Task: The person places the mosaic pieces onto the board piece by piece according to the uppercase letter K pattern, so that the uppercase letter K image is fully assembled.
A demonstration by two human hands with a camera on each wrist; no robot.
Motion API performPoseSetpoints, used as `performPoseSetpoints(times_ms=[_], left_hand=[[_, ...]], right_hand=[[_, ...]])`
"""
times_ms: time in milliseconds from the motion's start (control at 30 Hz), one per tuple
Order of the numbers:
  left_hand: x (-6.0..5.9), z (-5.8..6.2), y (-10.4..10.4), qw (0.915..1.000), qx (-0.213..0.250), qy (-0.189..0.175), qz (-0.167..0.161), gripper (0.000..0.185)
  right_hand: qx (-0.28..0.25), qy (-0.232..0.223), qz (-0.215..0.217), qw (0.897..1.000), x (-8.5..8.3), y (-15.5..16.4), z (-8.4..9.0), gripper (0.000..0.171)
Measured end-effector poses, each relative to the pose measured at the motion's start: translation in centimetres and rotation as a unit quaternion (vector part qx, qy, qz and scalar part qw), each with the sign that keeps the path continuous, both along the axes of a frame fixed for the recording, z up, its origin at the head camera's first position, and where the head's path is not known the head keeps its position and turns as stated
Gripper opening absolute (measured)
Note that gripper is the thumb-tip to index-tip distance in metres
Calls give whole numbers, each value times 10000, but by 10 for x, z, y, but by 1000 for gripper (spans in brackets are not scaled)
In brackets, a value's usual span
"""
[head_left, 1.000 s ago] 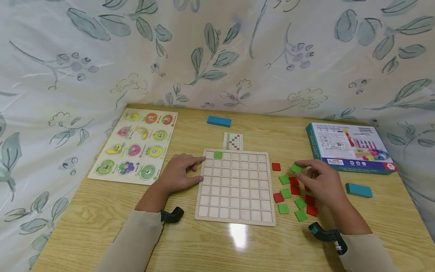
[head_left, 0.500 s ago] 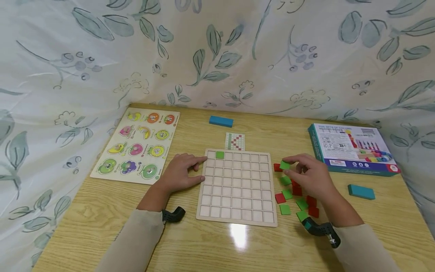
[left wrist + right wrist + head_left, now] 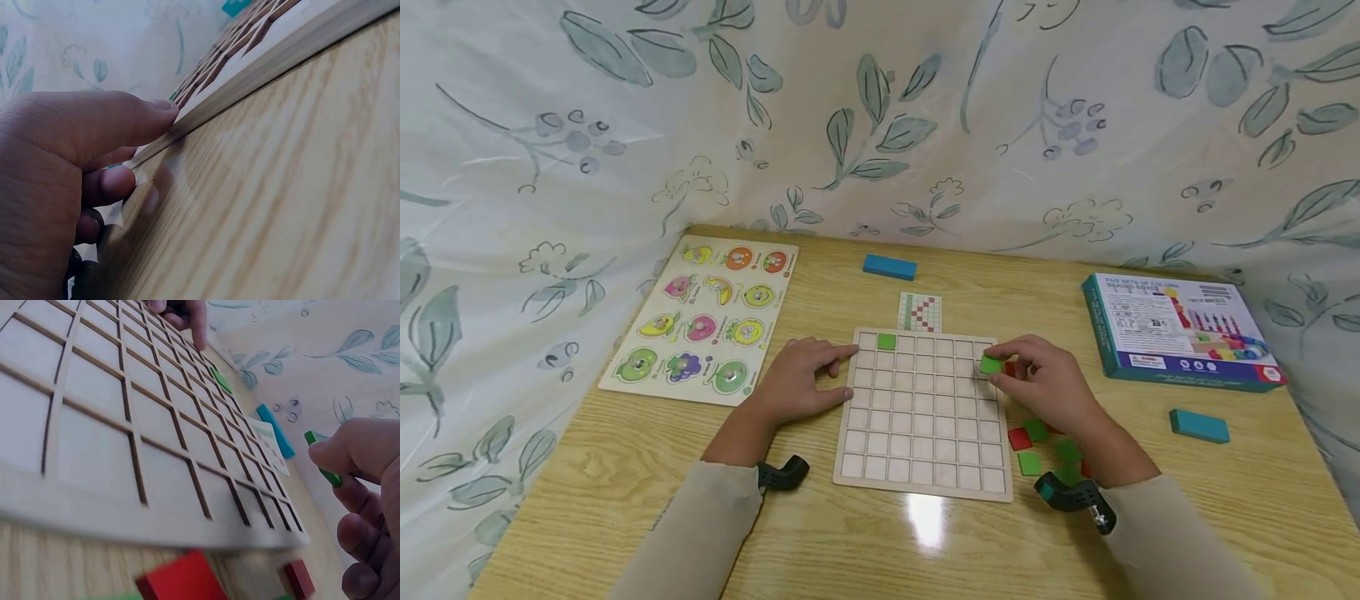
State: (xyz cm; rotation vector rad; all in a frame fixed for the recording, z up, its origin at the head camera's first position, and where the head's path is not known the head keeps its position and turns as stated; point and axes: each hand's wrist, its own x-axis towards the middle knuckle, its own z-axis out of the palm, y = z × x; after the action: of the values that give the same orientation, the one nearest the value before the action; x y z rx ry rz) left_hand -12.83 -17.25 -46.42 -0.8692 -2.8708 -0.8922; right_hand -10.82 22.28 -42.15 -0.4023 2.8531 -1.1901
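Cloth, one (image 3: 805,75): pale, with leaves and berries, hanging along the table's far edge.

Table, one (image 3: 850,550): wood-grained top.

Fruit board, one (image 3: 670,390): flat near the far left corner of the table; twelve fruits, four rows of three.

Grid board, one (image 3: 922,430): flat on the table, midway between its left and right edges; seven columns of cells.

Box, one (image 3: 1180,321): printed, lying towards the table's far right corner.

Hands, two. Left hand (image 3: 797,383): thumb and forefinger apart, tips touching the left edge of the grid board. Right hand (image 3: 1048,379): thumb and finger pinching one green tile (image 3: 991,364) above the grid board, by its right edge.

Pattern card, one (image 3: 920,312): just past the grid board, towards the table's far edge.

Blocks, two: a blue block (image 3: 890,267) near the table's far edge, a teal block (image 3: 1200,426) near its right edge.

Tiles: one seated green tile (image 3: 886,342), far row, second cell from the left; loose tiles (image 3: 1030,463) right of the grid board, at least four green and two red, the right arm hiding the full count.
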Motion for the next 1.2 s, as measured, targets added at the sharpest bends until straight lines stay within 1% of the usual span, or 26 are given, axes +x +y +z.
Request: performPoseSetpoints(times_ms=[300,533,633,900,1200], left_hand=[[1,1,0,10000,65,19,-27,54],[1,1,0,10000,79,27,-10,54],[1,0,0,10000,83,32,-13,54],[1,-1,-1,9999,82,108,-38,54],[2,1,-1,9998,111,151,-69,53]], right_hand=[[-413,265,447,9978,-8,-26,-9,29],[-604,24,570,9965,-13,-48,-12,29],[-646,9,643,9958,-15,-57,-12,29],[-661,50,918,9936,-22,-82,-13,29],[-412,32,1082,9933,-27,-105,-16,29]])
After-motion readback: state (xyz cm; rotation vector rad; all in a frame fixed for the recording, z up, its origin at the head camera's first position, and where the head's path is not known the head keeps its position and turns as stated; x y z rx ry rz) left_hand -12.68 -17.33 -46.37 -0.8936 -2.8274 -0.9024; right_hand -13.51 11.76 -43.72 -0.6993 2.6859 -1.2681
